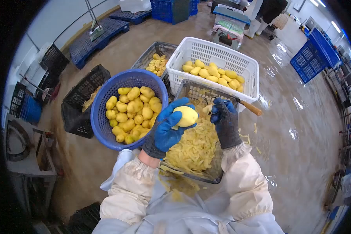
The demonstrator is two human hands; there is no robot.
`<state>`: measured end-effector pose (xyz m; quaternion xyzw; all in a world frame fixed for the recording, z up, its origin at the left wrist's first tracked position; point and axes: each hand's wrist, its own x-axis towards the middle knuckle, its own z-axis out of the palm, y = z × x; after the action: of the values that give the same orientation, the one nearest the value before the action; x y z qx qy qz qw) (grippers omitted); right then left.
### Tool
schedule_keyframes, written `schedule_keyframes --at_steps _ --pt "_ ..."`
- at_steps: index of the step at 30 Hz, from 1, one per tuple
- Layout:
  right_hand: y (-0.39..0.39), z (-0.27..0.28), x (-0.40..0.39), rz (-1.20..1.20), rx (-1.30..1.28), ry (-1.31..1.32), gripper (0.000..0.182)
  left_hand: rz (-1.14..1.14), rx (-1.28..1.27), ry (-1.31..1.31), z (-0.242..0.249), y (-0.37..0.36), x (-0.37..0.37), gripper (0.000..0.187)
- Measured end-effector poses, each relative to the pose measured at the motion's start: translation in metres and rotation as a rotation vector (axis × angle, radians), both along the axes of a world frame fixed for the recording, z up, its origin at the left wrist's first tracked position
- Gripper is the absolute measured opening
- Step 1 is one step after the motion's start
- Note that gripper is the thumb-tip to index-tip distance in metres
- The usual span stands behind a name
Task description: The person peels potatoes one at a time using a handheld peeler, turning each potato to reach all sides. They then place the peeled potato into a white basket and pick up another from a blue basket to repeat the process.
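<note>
In a blue glove, my left hand (pixel 171 126) is wrapped round a pale yellow, peeled-looking fruit (pixel 187 116) above the peel crate. My right hand (pixel 224 117), gloved in blue and black, is closed beside it on a small tool (pixel 208 109), whose shape is partly hidden by the fingers. Below both hands a dark crate (pixel 216 171) holds a heap of yellow peelings (pixel 193 150). Left of my left hand, a round blue basket (pixel 98 117) is full of yellow fruit (pixel 130 111). Behind the peel crate, a white crate (pixel 251 70) contains smoother yellow fruit (pixel 214 73).
A wooden handle (pixel 250 107) sticks out at the peel crate's right rim. A grey crate (pixel 144 56) with cut pieces stands behind the basket, a black crate (pixel 76 105) left of it. Blue pallets (pixel 91 43) lie back left. Another person (pixel 271 11) stands at the back right.
</note>
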<state>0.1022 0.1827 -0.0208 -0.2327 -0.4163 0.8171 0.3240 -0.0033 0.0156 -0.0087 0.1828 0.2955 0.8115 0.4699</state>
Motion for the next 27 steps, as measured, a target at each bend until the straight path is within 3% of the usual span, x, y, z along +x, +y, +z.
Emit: schedule_keyframes --at_steps 3,5,7,9,11,13,17,21,22,26,27 --pt "-0.037 0.043 0.004 0.121 0.182 -0.075 0.017 0.033 0.015 -0.098 -0.006 0.003 -0.001 0.055" --pt "-0.038 0.039 0.003 0.198 0.219 -0.058 0.017 0.03 0.011 -0.155 -0.006 0.001 -0.001 0.057" --pt "-0.01 0.023 0.001 -0.084 0.302 -0.168 0.013 -0.035 0.014 -0.086 -0.002 -0.005 -0.002 0.055" --pt "0.008 0.007 0.002 -0.098 0.174 -0.06 0.012 -0.018 0.008 -0.071 -0.003 -0.005 -0.004 0.054" --pt "-0.021 0.033 0.003 0.044 0.258 -0.07 0.012 0.021 0.016 -0.066 -0.011 -0.002 -0.006 0.052" --pt "-0.037 0.037 0.002 0.161 0.231 -0.079 0.012 -0.025 0.048 -0.262 -0.024 0.0 -0.008 0.05" --pt "-0.011 0.03 -0.002 -0.126 0.345 -0.109 0.015 -0.129 0.072 -0.442 -0.005 -0.003 -0.004 0.047" --pt "-0.039 0.043 0.005 0.234 0.257 -0.065 0.015 -0.234 0.154 -0.613 -0.027 -0.001 -0.012 0.047" --pt "-0.037 0.037 0.003 0.204 0.263 -0.118 0.015 -0.27 0.16 -0.634 -0.032 -0.002 -0.013 0.047" --pt "-0.007 0.02 0.005 0.057 0.17 -0.14 0.016 -0.233 0.068 -0.625 -0.061 -0.006 -0.015 0.046" --pt "-0.006 0.022 0.006 0.054 0.177 -0.136 0.016 -0.045 -0.138 -0.331 -0.088 -0.007 -0.014 0.047"
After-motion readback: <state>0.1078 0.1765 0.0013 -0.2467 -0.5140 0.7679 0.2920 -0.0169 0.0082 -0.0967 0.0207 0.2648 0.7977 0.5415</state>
